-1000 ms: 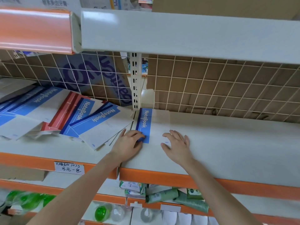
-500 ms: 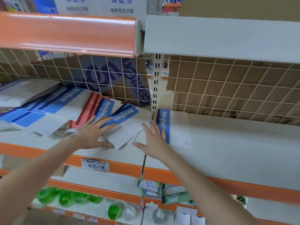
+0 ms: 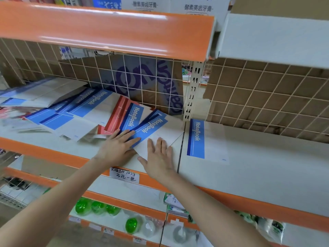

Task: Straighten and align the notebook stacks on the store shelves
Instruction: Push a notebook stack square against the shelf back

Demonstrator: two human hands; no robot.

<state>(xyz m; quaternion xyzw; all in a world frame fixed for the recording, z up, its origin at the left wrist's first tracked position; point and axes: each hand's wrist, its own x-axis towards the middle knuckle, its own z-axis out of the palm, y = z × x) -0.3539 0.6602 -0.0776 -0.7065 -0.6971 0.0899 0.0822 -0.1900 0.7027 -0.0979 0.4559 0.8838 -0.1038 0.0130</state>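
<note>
Notebooks (image 3: 76, 111) lie fanned and crooked across the left bay of the shelf (image 3: 267, 168), blue-banded covers overlapping, a red one (image 3: 115, 116) among them; the nearest tilted notebook (image 3: 151, 132) sits under both hands; the left hand (image 3: 117, 148) lies flat on its blue band, fingers straight and spread, gripping nothing; the right hand (image 3: 158, 157) presses flat on its white part, fingers straight and close together; one notebook (image 3: 204, 139) lies squared on the right bay, just beside the upright post (image 3: 193, 90), apart from the hands; a handwritten price tag (image 3: 124, 174) hangs on the orange shelf edge below the wrists; green bottles (image 3: 96, 207) stand on the lower shelf.
</note>
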